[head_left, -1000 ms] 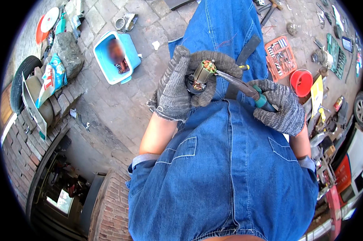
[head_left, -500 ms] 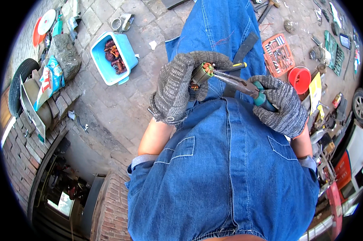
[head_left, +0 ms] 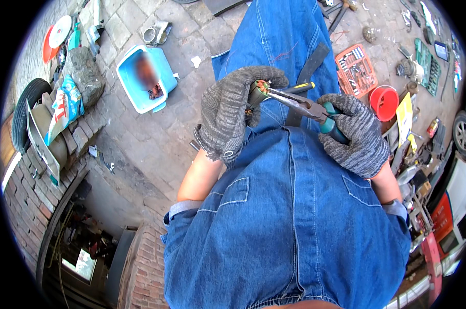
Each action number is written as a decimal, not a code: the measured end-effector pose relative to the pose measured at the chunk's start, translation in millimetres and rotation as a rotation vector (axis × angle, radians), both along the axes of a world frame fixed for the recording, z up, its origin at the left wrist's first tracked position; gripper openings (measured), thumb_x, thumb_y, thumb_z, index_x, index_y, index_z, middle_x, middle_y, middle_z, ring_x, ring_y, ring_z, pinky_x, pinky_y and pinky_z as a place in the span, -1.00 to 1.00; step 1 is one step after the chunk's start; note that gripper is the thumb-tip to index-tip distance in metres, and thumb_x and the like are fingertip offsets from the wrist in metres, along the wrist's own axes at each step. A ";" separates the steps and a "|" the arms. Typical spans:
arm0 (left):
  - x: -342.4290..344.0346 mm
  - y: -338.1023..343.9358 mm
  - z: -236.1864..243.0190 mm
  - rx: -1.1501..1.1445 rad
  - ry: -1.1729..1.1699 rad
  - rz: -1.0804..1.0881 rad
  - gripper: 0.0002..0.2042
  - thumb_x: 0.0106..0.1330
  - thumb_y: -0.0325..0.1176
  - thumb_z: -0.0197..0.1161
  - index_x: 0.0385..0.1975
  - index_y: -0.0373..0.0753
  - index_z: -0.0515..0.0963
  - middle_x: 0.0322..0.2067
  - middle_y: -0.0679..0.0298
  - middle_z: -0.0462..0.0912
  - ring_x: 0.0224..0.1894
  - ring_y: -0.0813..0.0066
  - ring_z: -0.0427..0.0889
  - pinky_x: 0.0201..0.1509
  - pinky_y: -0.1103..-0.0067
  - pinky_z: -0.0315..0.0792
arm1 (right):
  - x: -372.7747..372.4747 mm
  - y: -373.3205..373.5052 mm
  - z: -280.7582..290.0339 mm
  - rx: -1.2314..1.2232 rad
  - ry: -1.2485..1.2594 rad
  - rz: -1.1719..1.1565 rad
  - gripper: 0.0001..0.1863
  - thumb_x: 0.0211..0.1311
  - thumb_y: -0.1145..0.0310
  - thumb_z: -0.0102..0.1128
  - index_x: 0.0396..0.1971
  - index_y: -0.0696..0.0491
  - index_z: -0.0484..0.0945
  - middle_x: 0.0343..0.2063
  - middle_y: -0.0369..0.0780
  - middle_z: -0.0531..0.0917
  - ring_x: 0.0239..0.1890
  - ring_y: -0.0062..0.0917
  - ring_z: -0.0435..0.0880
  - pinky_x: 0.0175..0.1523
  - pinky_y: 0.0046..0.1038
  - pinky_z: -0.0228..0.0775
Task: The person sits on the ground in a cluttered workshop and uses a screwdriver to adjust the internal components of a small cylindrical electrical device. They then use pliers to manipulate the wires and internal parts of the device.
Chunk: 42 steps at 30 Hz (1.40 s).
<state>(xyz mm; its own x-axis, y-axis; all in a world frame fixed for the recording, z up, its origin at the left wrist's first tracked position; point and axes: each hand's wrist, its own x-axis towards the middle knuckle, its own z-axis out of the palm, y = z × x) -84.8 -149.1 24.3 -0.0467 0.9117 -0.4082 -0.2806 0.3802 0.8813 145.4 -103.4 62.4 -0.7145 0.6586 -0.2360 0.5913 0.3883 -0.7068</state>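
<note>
My left hand (head_left: 223, 110), in a grey knit glove, is closed around a small motor core (head_left: 256, 96) with copper wire showing at its end. Most of that core is hidden by the fingers. In my gloved right hand (head_left: 358, 134) is a pair of pliers (head_left: 309, 108) with teal handles. The jaws reach the copper at the core's end; whether they grip a wire cannot be made out. Behind them, over my denim-covered lap, lies a yellow-and-black tool handle (head_left: 300, 88) next to a dark strap (head_left: 313, 61).
A light-blue tub (head_left: 166, 77) with copper-coloured windings stands on the paving to the left. On the right are an orange socket set (head_left: 356, 72), a red bucket (head_left: 384, 103), a green tool case (head_left: 427, 67) and a hammer (head_left: 341, 15). A tyre (head_left: 29, 110) leans far left.
The pliers and my right hand have shifted slightly left, toward the core. My left hand has turned a little, so the core stands more upright and shows less.
</note>
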 end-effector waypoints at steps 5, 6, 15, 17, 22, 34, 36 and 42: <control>-2.2 0.1 0.9 0.001 0.021 -0.026 -0.47 0.34 0.08 -0.18 -0.23 -0.31 0.55 -0.42 0.31 0.61 -0.68 0.77 0.32 -0.66 0.78 0.18 | -0.9 -1.6 -2.4 0.093 -0.006 0.006 -0.75 -0.21 0.43 0.26 -0.44 0.19 0.54 -0.22 -0.08 0.54 -0.21 -0.23 0.55 -0.11 -0.32 0.41; -3.0 0.0 1.0 -0.004 0.020 -0.034 -0.47 0.34 0.07 -0.18 -0.23 -0.31 0.55 -0.42 0.31 0.61 -0.68 0.77 0.32 -0.66 0.78 0.19 | -0.6 -1.1 -3.6 0.100 -0.009 0.019 -0.75 -0.21 0.43 0.27 -0.44 0.19 0.54 -0.23 -0.08 0.54 -0.22 -0.23 0.55 -0.11 -0.32 0.41; -2.6 3.2 2.0 -0.065 -0.009 0.005 -0.67 0.29 -0.13 0.06 -0.29 -0.31 0.57 -0.57 0.33 0.57 -0.75 0.77 0.30 -0.74 0.78 0.13 | 5.6 -1.9 -14.5 0.101 -0.016 0.059 -0.76 -0.17 0.40 0.28 -0.43 0.16 0.55 -0.28 -0.07 0.55 -0.28 -0.25 0.57 -0.16 -0.35 0.43; -4.5 4.9 4.5 -0.159 -0.110 -0.018 -0.68 0.29 -0.14 0.07 -0.30 -0.30 0.57 -0.58 0.33 0.56 -0.76 0.76 0.30 -0.74 0.78 0.14 | 4.8 -4.6 -14.2 -0.020 -0.005 0.038 -0.76 -0.13 0.35 0.28 -0.42 0.14 0.57 -0.26 -0.10 0.55 -0.28 -0.28 0.56 -0.16 -0.36 0.43; -1.3 6.4 -1.9 -0.294 -0.370 0.005 -0.72 0.27 -0.18 0.11 -0.31 -0.30 0.58 -0.60 0.32 0.54 -0.72 0.75 0.34 -0.73 0.78 0.15 | 5.0 -8.2 -22.4 -0.249 0.023 0.000 -0.74 -0.11 0.33 0.27 -0.37 0.12 0.57 -0.30 -0.13 0.57 -0.32 -0.31 0.59 -0.20 -0.39 0.44; 9.2 10.7 -5.0 -0.092 -0.022 0.140 -0.67 0.30 -0.12 0.06 -0.31 -0.31 0.57 -0.64 0.35 0.51 -0.70 0.75 0.36 -0.72 0.79 0.13 | 7.9 -14.3 -30.6 -0.278 0.049 -0.025 -0.76 -0.07 0.33 0.25 -0.38 0.13 0.57 -0.36 -0.11 0.58 -0.34 -0.29 0.60 -0.21 -0.39 0.43; 5.6 11.0 -17.3 -0.093 -0.175 0.087 -0.64 0.31 -0.09 0.02 -0.30 -0.31 0.56 -0.64 0.35 0.50 -0.72 0.74 0.36 -0.73 0.79 0.13 | 8.3 -14.2 -29.7 -0.280 0.028 -0.030 -0.76 -0.06 0.32 0.24 -0.37 0.12 0.57 -0.34 -0.12 0.58 -0.29 -0.30 0.60 -0.15 -0.39 0.43; 9.0 15.7 -24.5 -0.232 -0.401 0.149 -0.59 0.34 -0.03 -0.06 -0.29 -0.30 0.51 -0.65 0.31 0.49 -0.76 0.66 0.36 -0.74 0.75 0.14 | 5.5 -16.5 -31.1 -0.306 0.033 -0.031 -0.76 -0.07 0.32 0.24 -0.39 0.12 0.58 -0.32 -0.09 0.59 -0.27 -0.28 0.60 -0.12 -0.38 0.43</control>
<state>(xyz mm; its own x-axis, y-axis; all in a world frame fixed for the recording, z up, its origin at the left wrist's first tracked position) -75.9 -133.4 -0.2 0.0326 0.7900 -0.6122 -0.6475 0.4833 0.5892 151.0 -120.0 31.3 -0.7054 0.5825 -0.4039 0.5748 0.1365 -0.8069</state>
